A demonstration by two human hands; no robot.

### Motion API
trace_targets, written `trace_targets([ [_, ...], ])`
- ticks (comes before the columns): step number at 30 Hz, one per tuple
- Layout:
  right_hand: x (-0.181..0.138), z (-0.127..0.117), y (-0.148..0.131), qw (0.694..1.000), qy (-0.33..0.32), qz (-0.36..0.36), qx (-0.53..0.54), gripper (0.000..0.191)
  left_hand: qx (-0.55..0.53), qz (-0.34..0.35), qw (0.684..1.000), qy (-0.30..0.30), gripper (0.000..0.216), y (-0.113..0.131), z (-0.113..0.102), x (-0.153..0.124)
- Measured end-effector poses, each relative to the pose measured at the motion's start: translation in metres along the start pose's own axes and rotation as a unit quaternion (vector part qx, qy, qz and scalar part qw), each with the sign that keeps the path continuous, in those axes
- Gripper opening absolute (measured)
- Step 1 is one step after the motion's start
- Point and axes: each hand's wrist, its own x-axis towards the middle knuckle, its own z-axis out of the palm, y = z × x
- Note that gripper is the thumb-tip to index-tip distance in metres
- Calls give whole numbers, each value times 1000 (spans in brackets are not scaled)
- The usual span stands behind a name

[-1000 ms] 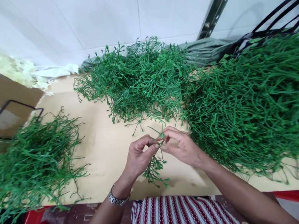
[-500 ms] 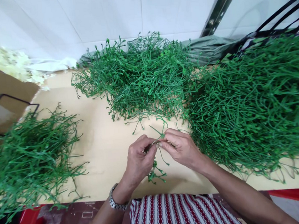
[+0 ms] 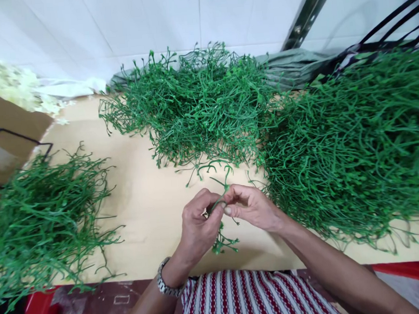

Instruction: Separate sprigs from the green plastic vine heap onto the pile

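Near the front of the table, my left hand (image 3: 202, 220) pinches thin green artificial plant stems (image 3: 225, 243), whose budded ends hang below its fingers. My right hand (image 3: 253, 206) meets it fingertip to fingertip and pinches the same stems where they cross. A short stem end and a budded tip stick up above the fingers. The exact spot of the grip is partly hidden by the fingers. Just beyond my hands lies a loose pile of green budded stems (image 3: 205, 104).
A large heap of green stems (image 3: 355, 160) fills the right side. Another pile (image 3: 50, 213) lies at the left, overhanging the front edge. A cardboard box (image 3: 7, 124) with a black wire frame and cream flowers (image 3: 8, 85) stand at the back left. White wall panels (image 3: 155, 16) rise behind the table.
My right hand's fingers have shifted slightly against the left fingertips, its thumb now more exposed. The hanging budded ends have swung a little to the right and up.
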Motion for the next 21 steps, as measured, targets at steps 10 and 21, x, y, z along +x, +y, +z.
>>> trace_targets([
  [10,-5,0,-3,995,30,-54,-82,13,131,-29,990,-45,14,8,0,1],
  [21,-3,-12,1,961,-26,-71,-265,16,255,32,961,-97,16,5,2,4],
])
